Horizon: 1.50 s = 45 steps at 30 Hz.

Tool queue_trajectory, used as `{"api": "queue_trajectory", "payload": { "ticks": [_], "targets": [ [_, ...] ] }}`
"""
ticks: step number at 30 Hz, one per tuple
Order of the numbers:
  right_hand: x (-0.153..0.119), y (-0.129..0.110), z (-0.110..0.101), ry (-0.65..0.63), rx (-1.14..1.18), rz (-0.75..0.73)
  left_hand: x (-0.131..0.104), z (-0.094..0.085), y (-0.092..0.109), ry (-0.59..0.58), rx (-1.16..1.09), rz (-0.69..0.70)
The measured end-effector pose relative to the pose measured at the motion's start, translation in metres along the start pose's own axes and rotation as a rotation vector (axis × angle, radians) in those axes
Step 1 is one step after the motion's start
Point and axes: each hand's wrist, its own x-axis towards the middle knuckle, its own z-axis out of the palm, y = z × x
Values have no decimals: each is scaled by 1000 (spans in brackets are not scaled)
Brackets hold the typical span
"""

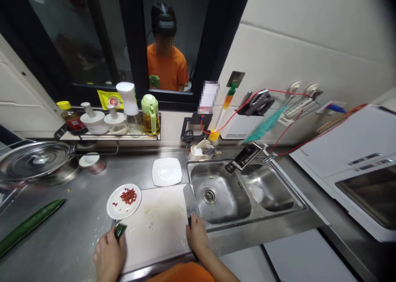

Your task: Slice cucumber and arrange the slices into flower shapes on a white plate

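Note:
My left hand (109,255) is closed around a dark green piece of cucumber (120,231) at the near left edge of the white cutting board (154,240). My right hand (198,234) grips the dark handle of a kitchen knife (191,197). Its broad blade points away from me along the board's right edge, beside the sink. Wet marks and small pale scraps lie on the board. Just beyond my left hand, a white round plate (116,211) bears chopped red pieces (129,196). A long whole cucumber (29,226) rests on the steel counter to the left.
A square white plate (167,171) stands behind the board. The double sink (222,191) with its black faucet (244,156) is at the right. A lidded pot (38,160) sits far left. Seasoning jars and an oil bottle (150,114) line the shelf below the window.

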Motion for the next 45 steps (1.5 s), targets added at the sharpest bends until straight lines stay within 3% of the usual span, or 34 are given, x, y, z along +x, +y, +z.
{"api": "queue_trajectory", "payload": {
  "ticks": [5, 8, 14, 17, 20, 26, 35, 40, 45],
  "targets": [
    [2, 7, -3, -5, 104, -39, 3, 0, -4, 5, -83, 7],
    [1, 19, -6, 32, 216, -62, -4, -3, 4, 7, -180, 52],
    [-1, 39, -24, 33, 413, -205, -23, -2, 68, -86, -468, 339],
    [0, 31, -34, -104, 452, -289, -26, 6, 100, -163, -518, 413],
    [3, 17, -37, -246, 471, -259, -28, 10, 116, -231, -500, 423],
    [8, 5, -30, -367, 456, -267, -32, 12, 116, -261, -474, 410],
    [15, 5, -40, -434, 264, -398, -39, 13, 117, -84, -366, 441],
    [12, -6, -50, -461, 38, -441, -34, 13, 117, -40, -369, 543],
    [8, -20, -50, -425, -43, -396, -29, 15, 116, -80, -432, 657]
  ]
}}
